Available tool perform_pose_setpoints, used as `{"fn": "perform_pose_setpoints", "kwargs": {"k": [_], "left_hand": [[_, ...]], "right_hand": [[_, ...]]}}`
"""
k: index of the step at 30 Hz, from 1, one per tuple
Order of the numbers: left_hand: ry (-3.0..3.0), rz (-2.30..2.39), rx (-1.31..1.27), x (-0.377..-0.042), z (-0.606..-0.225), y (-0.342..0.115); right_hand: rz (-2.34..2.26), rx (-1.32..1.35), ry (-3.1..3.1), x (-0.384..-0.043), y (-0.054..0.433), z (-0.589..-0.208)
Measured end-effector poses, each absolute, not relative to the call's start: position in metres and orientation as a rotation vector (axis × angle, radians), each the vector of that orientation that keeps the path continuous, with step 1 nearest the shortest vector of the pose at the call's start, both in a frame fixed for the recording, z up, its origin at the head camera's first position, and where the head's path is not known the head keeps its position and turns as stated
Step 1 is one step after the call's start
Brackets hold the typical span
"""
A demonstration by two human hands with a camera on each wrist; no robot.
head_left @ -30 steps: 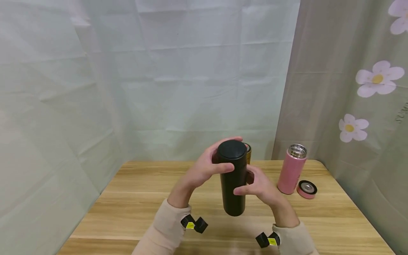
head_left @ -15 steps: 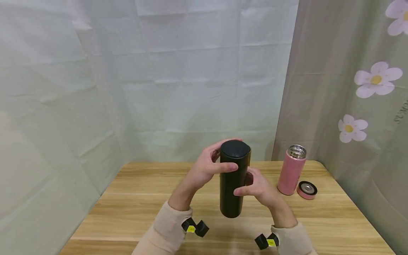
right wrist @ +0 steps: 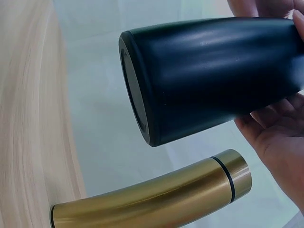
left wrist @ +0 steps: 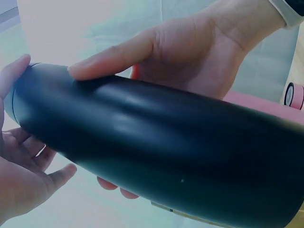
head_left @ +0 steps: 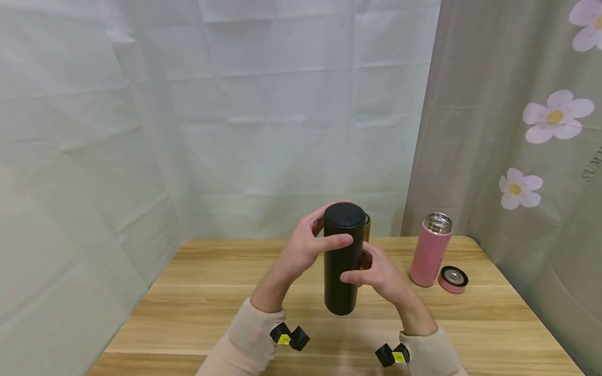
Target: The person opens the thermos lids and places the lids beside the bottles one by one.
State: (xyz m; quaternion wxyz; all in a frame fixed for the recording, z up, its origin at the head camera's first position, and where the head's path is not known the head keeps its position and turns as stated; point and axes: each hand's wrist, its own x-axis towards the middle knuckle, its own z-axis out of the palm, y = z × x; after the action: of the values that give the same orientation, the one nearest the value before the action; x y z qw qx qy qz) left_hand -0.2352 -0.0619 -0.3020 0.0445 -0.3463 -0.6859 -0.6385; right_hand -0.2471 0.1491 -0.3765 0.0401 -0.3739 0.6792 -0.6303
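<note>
A black thermos (head_left: 343, 261) is held upright and slightly tilted above the wooden table in the head view. My left hand (head_left: 303, 245) wraps the top of it around the lid (head_left: 345, 215), thumb across the front. Lower down, my right hand (head_left: 380, 274) grips the body from the right, its thumb on the near side. In the left wrist view a seam shows near the thermos's lid end, and the right thumb (left wrist: 114, 59) lies along the body. The thermos's flat base (right wrist: 133, 90) shows in the right wrist view. Some fingers are hidden behind the thermos.
A gold thermos (right wrist: 152, 197) with a black ring stands behind the black one, mostly hidden in the head view. On the right of the wooden table (head_left: 211, 303) an uncapped pink thermos (head_left: 430, 253) stands beside its upturned lid (head_left: 453, 280). Curtains (head_left: 282, 130) hang behind.
The black thermos shifts slightly right and then a little up, its tilt changing slightly. Both hands keep their hold on it throughout. The pink thermos and its lid have not moved.
</note>
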Motion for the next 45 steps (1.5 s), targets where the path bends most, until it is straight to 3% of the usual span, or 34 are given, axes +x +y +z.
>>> {"fn": "perform_pose_setpoints", "kwargs": {"k": [16, 29, 45], "left_hand": [[-2.081, -1.984, -0.989, -0.236, -0.304, -0.058], [-2.062, -2.191, -1.323, -0.235, -0.295, -0.065], [-1.993, -2.216, -1.15, -0.232, -0.3, -0.061]], "right_hand": [[-1.951, -0.961, 2.244, -0.245, 0.143, -0.374], [-1.883, -1.353, 1.843, -0.247, 0.16, -0.369], [-1.896, -1.308, 1.867, -0.249, 0.156, -0.371]]}}
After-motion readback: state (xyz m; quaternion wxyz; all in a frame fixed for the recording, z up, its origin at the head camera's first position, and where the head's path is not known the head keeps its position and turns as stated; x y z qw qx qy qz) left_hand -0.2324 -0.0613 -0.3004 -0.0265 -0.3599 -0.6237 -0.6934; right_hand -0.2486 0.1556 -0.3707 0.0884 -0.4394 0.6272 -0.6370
